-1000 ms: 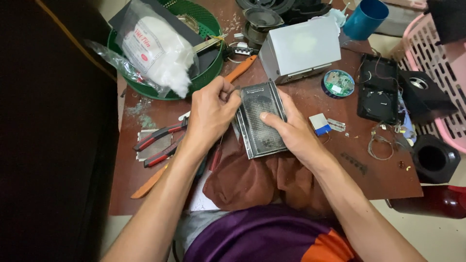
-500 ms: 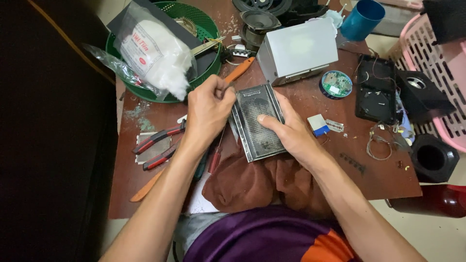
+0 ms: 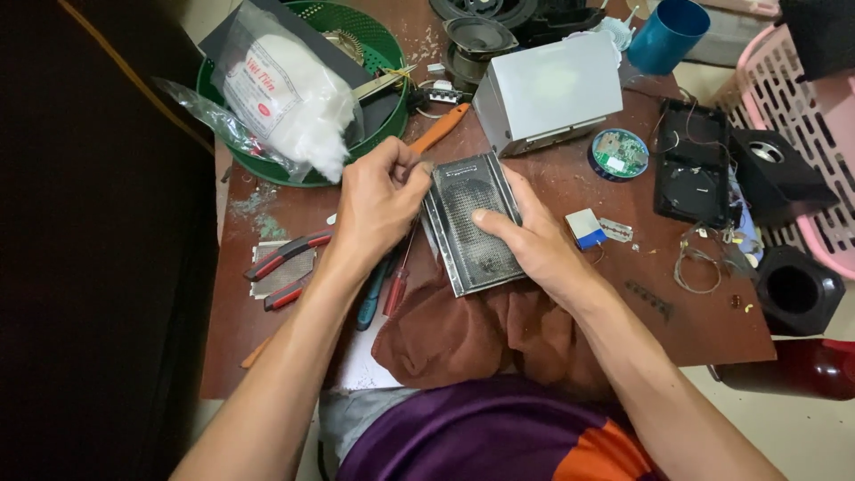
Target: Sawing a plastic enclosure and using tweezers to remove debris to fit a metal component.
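Note:
A small grey metal radio case with a perforated grille [image 3: 468,224] lies tilted on the brown table [image 3: 695,330], its near end on a brown cloth [image 3: 463,338]. My right hand [image 3: 534,245] grips its right side, thumb pressed on the grille. My left hand [image 3: 378,205] is closed at the case's upper left corner, fingers pinching its edge; whether they hold a small tool is hidden. A red-handled screwdriver [image 3: 396,289] and a teal-handled one [image 3: 370,298] lie just under my left wrist.
Red-handled pliers [image 3: 285,258] lie left. A green basket [image 3: 356,27] with a white bag [image 3: 289,98] stands at back left, an orange handle [image 3: 438,129] beside it. A silver box [image 3: 548,89], round circuit board [image 3: 619,151], blue cup [image 3: 668,36], black speaker parts [image 3: 695,165] and pink basket [image 3: 802,116] fill the right.
The case has tilted and slid slightly toward me onto the cloth. My left hand moved from lying over its left side to pinching the upper left corner. My right thumb shifted onto the grille.

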